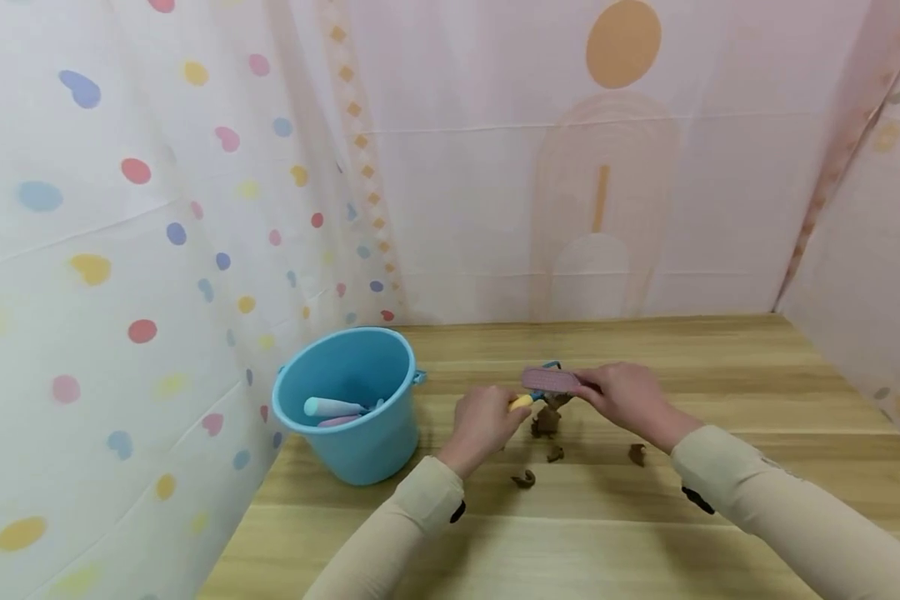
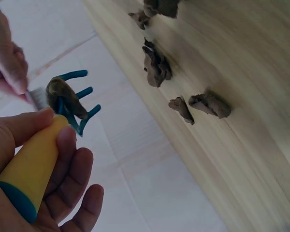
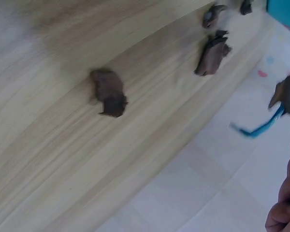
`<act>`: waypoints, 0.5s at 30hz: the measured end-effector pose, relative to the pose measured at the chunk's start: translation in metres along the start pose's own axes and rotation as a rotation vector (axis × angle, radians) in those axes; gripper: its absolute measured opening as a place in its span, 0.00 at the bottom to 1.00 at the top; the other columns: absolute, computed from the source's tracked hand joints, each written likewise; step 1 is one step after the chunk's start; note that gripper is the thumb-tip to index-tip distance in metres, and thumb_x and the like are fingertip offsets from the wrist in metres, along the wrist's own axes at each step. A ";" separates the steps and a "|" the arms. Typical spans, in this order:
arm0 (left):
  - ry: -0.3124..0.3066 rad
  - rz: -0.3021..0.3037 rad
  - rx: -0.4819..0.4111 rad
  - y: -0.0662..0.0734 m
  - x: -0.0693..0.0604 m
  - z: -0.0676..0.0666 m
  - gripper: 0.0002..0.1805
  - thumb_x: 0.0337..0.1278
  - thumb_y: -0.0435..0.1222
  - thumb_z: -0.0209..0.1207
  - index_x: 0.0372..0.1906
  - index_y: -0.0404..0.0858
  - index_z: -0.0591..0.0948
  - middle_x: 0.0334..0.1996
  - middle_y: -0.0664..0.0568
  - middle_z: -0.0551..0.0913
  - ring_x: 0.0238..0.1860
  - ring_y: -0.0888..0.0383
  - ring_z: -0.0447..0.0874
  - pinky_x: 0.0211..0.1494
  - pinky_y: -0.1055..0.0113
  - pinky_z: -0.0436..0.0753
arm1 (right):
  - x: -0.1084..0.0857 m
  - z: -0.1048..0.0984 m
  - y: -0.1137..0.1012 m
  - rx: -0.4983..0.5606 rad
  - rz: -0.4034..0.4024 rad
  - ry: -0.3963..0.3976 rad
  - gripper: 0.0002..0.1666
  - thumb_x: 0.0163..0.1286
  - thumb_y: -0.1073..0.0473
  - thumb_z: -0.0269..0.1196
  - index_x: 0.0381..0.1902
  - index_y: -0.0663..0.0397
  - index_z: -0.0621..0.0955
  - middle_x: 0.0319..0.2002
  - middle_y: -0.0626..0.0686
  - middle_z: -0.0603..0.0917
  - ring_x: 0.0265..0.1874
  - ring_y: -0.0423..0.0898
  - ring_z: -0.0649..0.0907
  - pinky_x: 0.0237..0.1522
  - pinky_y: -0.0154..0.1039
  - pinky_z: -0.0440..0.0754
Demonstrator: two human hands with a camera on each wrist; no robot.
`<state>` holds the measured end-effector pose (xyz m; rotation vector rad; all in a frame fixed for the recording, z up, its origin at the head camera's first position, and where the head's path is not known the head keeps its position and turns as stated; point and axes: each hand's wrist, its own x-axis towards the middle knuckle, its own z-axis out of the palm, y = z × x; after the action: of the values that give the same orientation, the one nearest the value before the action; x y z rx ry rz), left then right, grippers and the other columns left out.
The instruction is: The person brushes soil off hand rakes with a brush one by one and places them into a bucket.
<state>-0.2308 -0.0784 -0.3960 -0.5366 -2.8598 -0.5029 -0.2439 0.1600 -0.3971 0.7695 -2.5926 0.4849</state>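
My left hand (image 1: 483,421) grips the yellow handle of a small hand rake (image 2: 31,166), its fingers curled round it. A brown, mud-like clump (image 2: 64,95) sticks among the rake's blue tines. From the other side, my right hand (image 1: 633,400) pinches a pink brush (image 1: 549,381) whose pale end touches or nearly touches the clump; the exact contact is hard to tell. Both tools are above the wooden table. Below them lie several brown pieces, among them a larger lump (image 1: 546,422), a curled bit (image 1: 525,479) and one on the right (image 1: 637,454).
Left of my hands a blue bucket (image 1: 367,454) stands on the wooden table (image 1: 450,333). Inside it lie a tool with a pale blue handle (image 1: 333,407) and something pink. Printed cloth hangs (image 1: 457,192) behind the table and along both sides.
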 end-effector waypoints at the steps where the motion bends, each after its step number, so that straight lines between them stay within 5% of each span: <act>1: -0.001 0.003 0.007 0.001 0.000 0.001 0.14 0.65 0.47 0.62 0.27 0.45 0.85 0.10 0.62 0.71 0.10 0.66 0.68 0.15 0.69 0.67 | -0.001 0.001 0.000 -0.006 0.009 0.001 0.19 0.68 0.50 0.67 0.51 0.54 0.86 0.36 0.53 0.89 0.23 0.41 0.82 0.23 0.42 0.77; 7: 0.018 0.016 0.048 0.001 -0.003 0.003 0.14 0.65 0.47 0.62 0.27 0.44 0.86 0.11 0.62 0.71 0.11 0.66 0.66 0.15 0.71 0.65 | -0.005 0.006 0.006 0.006 0.049 0.027 0.18 0.68 0.51 0.67 0.50 0.55 0.87 0.34 0.54 0.89 0.18 0.40 0.77 0.19 0.39 0.70; 15: -0.003 0.054 -0.023 0.004 -0.011 -0.005 0.18 0.64 0.48 0.62 0.19 0.46 0.80 0.10 0.62 0.68 0.12 0.65 0.64 0.16 0.70 0.64 | -0.015 0.005 0.038 -0.033 0.135 0.047 0.16 0.68 0.53 0.66 0.48 0.58 0.87 0.35 0.59 0.88 0.27 0.55 0.86 0.25 0.51 0.80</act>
<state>-0.2185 -0.0803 -0.3927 -0.6166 -2.8369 -0.5273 -0.2555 0.1946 -0.4161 0.5678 -2.6132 0.4918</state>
